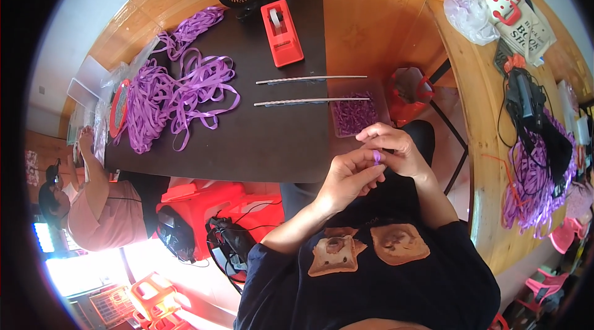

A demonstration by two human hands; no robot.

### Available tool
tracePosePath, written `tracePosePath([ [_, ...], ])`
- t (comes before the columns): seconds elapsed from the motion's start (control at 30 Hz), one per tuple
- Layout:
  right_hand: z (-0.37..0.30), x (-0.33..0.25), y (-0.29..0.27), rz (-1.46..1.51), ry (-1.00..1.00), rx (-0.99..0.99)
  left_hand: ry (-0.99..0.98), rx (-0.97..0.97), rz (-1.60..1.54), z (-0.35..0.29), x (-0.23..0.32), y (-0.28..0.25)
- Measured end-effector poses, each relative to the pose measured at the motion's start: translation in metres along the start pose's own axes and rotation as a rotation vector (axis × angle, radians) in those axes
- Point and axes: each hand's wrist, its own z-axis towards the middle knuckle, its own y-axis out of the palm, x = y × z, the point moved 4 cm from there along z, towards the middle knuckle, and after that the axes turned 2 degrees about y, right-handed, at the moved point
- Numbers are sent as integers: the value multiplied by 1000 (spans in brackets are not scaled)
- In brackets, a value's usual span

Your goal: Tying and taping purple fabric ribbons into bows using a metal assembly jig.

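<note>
both forearms angle inward, bringing the left hand (348,180) and right hand (399,149) together before the dark shirt (371,293), beside the dark table (266,138). between them sits a small purple ribbon piece (376,157), pinched by left thumb and fingers; the right fingers curl beside it, their grip unclear.

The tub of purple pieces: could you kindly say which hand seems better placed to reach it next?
Probably the right hand: its fingers appear closest to the tub, while the left hand sits lower in view.
</note>
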Motion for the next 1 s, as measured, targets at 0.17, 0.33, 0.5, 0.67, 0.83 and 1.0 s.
tracePosePath([
  [0.17, -3, 0, -4, -17, 54, 140, 38, 66, -20, 1, -6, -4],
  [0.33, -1, 5, -13, -576, -131, 338, -17, 139, -33, 21, -40, -13],
  [0.5, 13, 26, -25, -739, -239, 435, 137, 204, 29, 55, -44, -19],
  [0.67, 54, 37, -47, -753, -307, 466, 222, 243, -87, 93, -42, -26],
  [0.83, 90, 59, -62, -572, -300, 371, 545, 397, -85, 114, -26, -35],
  [1.0, 114, 87, -57, -380, -252, 330, 650, 576, 81, 126, -23, -52],
])
